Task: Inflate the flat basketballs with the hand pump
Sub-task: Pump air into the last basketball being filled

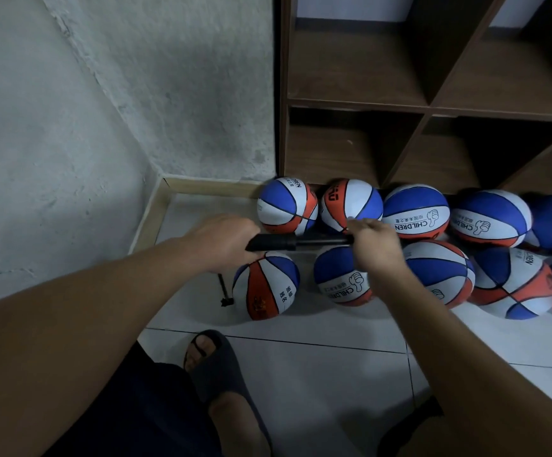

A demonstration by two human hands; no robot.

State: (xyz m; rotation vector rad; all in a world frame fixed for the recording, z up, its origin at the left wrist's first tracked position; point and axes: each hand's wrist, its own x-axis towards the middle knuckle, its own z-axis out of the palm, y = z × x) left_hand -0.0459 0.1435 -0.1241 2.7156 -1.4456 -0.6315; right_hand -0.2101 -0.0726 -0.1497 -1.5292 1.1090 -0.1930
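Observation:
A black hand pump (278, 243) lies level between my hands, above the balls. My left hand (223, 240) grips its thick barrel. My right hand (375, 245) grips the handle end, with the thin rod (321, 240) drawn out between them. A short black hose (223, 288) hangs from under my left hand down to the blue, white and orange basketball (268, 285) at the front left. Several more balls of the same colours lie on the tiled floor, among them one (340, 275) just under my right hand.
A dark wooden cubby shelf (426, 107) stands behind the balls. A rough grey wall (119, 110) and a wooden skirting (156, 212) close off the left corner. My foot in a dark slipper (218, 367) rests on the white tiles (317, 374).

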